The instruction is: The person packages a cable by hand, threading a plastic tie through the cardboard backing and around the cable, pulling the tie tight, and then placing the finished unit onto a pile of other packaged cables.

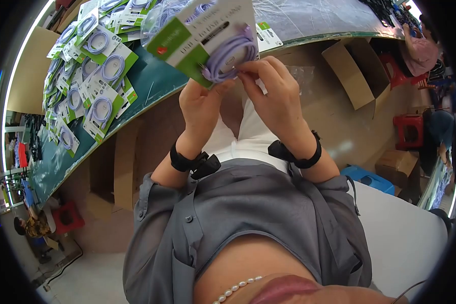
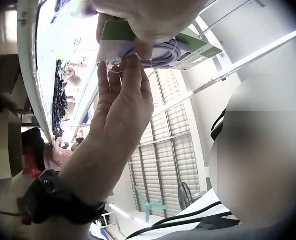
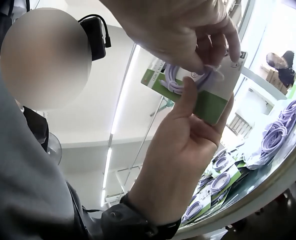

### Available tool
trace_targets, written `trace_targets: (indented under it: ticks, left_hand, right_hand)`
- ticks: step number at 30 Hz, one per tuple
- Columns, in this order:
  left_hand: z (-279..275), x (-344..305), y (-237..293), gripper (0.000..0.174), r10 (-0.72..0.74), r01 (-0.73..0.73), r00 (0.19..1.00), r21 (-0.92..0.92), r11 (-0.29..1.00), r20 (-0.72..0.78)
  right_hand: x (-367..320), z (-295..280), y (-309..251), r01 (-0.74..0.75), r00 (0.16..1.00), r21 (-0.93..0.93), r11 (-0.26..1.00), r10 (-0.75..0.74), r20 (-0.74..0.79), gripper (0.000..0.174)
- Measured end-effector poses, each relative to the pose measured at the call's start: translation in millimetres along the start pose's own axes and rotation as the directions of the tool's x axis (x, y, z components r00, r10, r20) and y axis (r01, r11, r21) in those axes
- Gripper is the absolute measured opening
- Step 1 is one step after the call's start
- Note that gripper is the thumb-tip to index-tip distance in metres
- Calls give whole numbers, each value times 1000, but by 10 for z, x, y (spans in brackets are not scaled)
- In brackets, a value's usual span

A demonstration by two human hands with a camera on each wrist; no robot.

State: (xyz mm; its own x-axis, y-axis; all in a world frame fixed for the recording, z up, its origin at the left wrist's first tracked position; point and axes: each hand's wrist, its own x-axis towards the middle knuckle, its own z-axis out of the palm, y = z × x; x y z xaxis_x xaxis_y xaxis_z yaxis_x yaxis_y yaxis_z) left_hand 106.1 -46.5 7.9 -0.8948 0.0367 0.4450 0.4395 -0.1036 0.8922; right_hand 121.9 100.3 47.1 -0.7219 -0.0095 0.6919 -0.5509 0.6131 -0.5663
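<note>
A green and white card with a coiled purple cable on its face is held up in front of the person. The left hand grips the card's lower edge, its thumb on the front beside the coil; the right wrist view shows this hand below the card. At the coil's lower right, the right hand pinches something small and thin between thumb and fingertips; in the right wrist view a thin clear or pale loop is by its fingertips. Exactly what it pinches cannot be told.
Many carded purple cables lie piled on the green table at the left. Bagged cables are behind the held card, and another card lies to its right. Open cardboard boxes stand below the table. Other people sit farther off.
</note>
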Motion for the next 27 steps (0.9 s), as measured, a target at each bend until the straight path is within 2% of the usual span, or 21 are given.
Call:
trace_targets:
  ticks: [1,4,10,13,16,18,20,27]
  left_hand:
    - [1,-8,-14,27,-3,3,1000,2,1000,1]
    - [10,21,-65,22,-101,99,995,-235,967,2]
    - [50,63,-37,25,-169,166,985,-383,909,26]
    - [57,84,-47,26,-187,186,982,-429,884,39]
    - [45,100,-74,26,-288,269,956,-543,795,51]
    - [17,111,-88,26,-307,287,950,-549,785,58]
    - [1,124,-101,26,-340,321,938,-561,763,74]
    - [16,116,-120,28,-316,311,945,-551,774,88]
  right_hand:
    - [25,1,-8,34,999,-22,999,-34,-18,14]
    - [50,-14,-11,10,1000,-10,1000,-10,11,12]
    - [87,-20,37,-20,998,-11,1000,21,59,10]
    - [127,-24,56,-132,984,51,990,125,131,9]
    - [150,-68,56,-209,966,144,967,181,184,9]
    - [151,-74,51,-248,955,188,950,207,214,9]
    - [147,-82,40,-235,961,165,958,202,190,9]
    - [176,-83,86,-195,967,84,977,177,182,9]
